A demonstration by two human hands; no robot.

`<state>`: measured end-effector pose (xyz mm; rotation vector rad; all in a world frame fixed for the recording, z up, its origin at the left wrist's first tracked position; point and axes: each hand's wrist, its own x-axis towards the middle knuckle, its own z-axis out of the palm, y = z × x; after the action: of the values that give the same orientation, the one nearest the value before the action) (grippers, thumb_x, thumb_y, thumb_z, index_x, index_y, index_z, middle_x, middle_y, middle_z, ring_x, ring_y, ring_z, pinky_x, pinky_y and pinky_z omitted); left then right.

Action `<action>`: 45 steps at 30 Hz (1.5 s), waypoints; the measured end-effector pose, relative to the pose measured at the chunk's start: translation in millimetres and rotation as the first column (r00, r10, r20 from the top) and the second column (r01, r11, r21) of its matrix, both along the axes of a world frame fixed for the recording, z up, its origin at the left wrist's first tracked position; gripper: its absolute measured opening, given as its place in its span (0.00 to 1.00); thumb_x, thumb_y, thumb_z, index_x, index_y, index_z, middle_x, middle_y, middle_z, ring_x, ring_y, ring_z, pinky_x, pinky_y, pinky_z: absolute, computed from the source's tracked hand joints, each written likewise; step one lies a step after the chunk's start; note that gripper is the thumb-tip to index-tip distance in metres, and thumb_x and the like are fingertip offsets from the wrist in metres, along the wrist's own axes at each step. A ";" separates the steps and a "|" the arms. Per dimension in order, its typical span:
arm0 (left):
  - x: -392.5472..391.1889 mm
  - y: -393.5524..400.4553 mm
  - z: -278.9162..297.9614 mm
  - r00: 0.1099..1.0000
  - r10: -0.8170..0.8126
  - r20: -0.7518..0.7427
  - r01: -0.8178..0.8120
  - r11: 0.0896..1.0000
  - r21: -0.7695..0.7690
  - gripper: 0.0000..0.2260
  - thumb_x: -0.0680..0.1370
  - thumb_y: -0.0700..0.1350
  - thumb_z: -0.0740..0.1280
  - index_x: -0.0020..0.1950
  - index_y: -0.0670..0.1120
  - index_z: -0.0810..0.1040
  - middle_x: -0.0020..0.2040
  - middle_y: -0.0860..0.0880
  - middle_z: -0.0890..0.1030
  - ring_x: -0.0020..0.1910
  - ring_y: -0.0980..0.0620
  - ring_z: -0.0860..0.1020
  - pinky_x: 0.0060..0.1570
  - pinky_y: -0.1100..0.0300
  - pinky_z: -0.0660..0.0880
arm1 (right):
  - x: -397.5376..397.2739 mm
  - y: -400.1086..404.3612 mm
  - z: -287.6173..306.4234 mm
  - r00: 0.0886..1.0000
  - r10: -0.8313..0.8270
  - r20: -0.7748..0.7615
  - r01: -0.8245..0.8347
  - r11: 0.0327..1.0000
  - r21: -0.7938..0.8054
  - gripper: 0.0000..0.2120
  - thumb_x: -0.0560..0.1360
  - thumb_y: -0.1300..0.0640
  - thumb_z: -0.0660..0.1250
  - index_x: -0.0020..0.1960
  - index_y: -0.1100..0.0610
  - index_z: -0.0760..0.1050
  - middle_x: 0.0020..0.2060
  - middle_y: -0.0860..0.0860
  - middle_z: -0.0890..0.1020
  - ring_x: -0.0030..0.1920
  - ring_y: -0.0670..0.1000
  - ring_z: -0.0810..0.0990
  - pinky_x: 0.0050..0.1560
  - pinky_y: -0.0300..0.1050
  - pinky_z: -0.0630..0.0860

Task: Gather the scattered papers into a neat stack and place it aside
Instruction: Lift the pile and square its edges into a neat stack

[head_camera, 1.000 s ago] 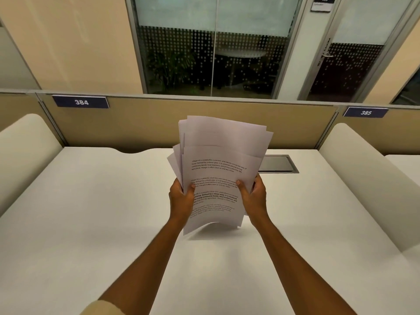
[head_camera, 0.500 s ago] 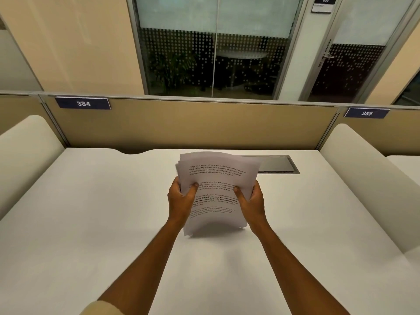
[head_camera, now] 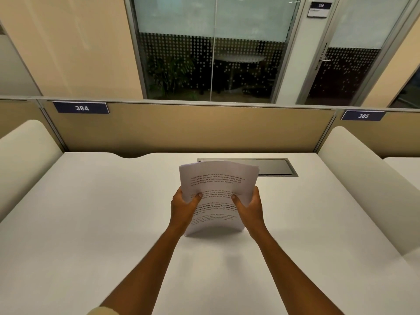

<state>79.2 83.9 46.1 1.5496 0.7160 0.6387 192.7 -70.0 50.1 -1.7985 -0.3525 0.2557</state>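
Note:
A stack of white printed papers [head_camera: 218, 180] stands nearly upright over the middle of the white desk [head_camera: 91, 223], its bottom edge bowed close to the desk surface. My left hand [head_camera: 183, 210] grips the stack's left edge with the thumb on the front sheet. My right hand [head_camera: 250, 206] grips its right edge the same way. The sheets' top edges lie almost level, with slight offsets at the corners.
A dark cable hatch [head_camera: 272, 167] is set into the desk just behind the papers. A tan partition [head_camera: 181, 128] with tags 384 and 385 closes the back. Cream rounded dividers stand at the left [head_camera: 25, 155] and right [head_camera: 363, 178].
The fanned, uneven sheets have dropped down into one aligned stack. Both hands kept their grip on the sides and the stack sits slightly lower.

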 end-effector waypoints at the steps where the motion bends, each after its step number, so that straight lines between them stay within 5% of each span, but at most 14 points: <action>1: 0.9 -0.5 -1.1 1.000 -0.006 0.000 0.006 1.000 -0.003 0.18 0.75 0.49 0.69 0.65 0.50 0.73 0.56 0.48 0.81 0.52 0.46 0.81 0.47 0.50 0.82 | -0.2 0.9 -0.5 1.000 0.001 -0.006 -0.001 1.000 -0.006 0.24 0.76 0.54 0.69 0.68 0.50 0.64 0.59 0.51 0.77 0.56 0.54 0.79 0.54 0.55 0.81; 7: 2.2 -1.7 3.6 1.000 0.009 0.014 -0.009 1.000 0.020 0.13 0.80 0.43 0.64 0.65 0.49 0.72 0.55 0.48 0.80 0.52 0.48 0.80 0.39 0.62 0.79 | -1.0 3.2 1.6 1.000 -0.001 0.000 0.001 1.000 -0.005 0.22 0.77 0.55 0.67 0.69 0.50 0.64 0.58 0.50 0.77 0.54 0.53 0.79 0.53 0.53 0.81; 21: -4.0 -5.4 -8.4 1.000 0.010 0.013 -0.010 1.000 -0.006 0.16 0.78 0.45 0.67 0.65 0.51 0.71 0.58 0.48 0.79 0.53 0.47 0.80 0.48 0.51 0.81 | -16.0 -7.6 -9.1 1.000 0.011 -0.017 -0.012 1.000 -0.026 0.19 0.78 0.59 0.65 0.66 0.53 0.63 0.56 0.49 0.75 0.52 0.50 0.78 0.47 0.42 0.79; 27: -6.5 -7.4 -5.3 0.999 0.024 0.026 -0.023 1.000 -0.005 0.14 0.78 0.41 0.67 0.62 0.52 0.69 0.56 0.50 0.78 0.53 0.48 0.80 0.42 0.60 0.80 | -19.3 -9.3 -9.6 0.999 0.026 -0.026 -0.027 0.999 -0.028 0.17 0.79 0.59 0.64 0.65 0.52 0.62 0.57 0.51 0.75 0.51 0.50 0.77 0.51 0.48 0.80; 30: -9.2 -8.7 -6.3 0.999 0.039 0.033 -0.038 0.999 -0.021 0.16 0.77 0.42 0.68 0.63 0.50 0.68 0.56 0.50 0.78 0.50 0.49 0.80 0.45 0.55 0.82 | -19.9 -9.5 -12.6 0.999 0.032 -0.022 -0.033 0.999 -0.024 0.17 0.79 0.59 0.64 0.62 0.49 0.61 0.56 0.49 0.75 0.49 0.46 0.78 0.50 0.46 0.80; 35: -11.2 -10.6 -8.1 0.998 0.042 0.044 -0.041 0.998 -0.038 0.17 0.77 0.44 0.68 0.65 0.49 0.70 0.56 0.51 0.79 0.51 0.50 0.81 0.39 0.64 0.79 | -19.4 -8.1 -14.7 0.999 0.028 -0.021 -0.029 0.999 -0.024 0.17 0.79 0.58 0.64 0.61 0.48 0.60 0.55 0.48 0.74 0.46 0.43 0.78 0.43 0.38 0.79; 40: -10.2 -12.7 -8.0 0.997 0.029 0.065 -0.024 0.997 -0.069 0.13 0.79 0.47 0.65 0.63 0.48 0.74 0.55 0.49 0.82 0.51 0.48 0.82 0.39 0.61 0.81 | -22.1 -5.6 -16.0 0.999 0.032 -0.031 -0.033 0.999 -0.038 0.18 0.79 0.59 0.64 0.63 0.50 0.60 0.58 0.51 0.74 0.51 0.49 0.77 0.50 0.48 0.81; 45: -13.2 -16.1 -5.9 0.995 0.054 0.085 -0.044 0.993 -0.112 0.15 0.77 0.48 0.69 0.62 0.50 0.70 0.54 0.51 0.80 0.51 0.49 0.81 0.39 0.62 0.80 | -20.3 -6.9 -15.9 0.999 0.034 -0.038 -0.035 0.999 -0.025 0.20 0.78 0.57 0.66 0.65 0.51 0.60 0.56 0.49 0.74 0.47 0.44 0.78 0.45 0.38 0.79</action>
<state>66.0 67.8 40.2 1.3974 0.7131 0.6884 172.4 -76.8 34.2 -1.8116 -0.3551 0.3190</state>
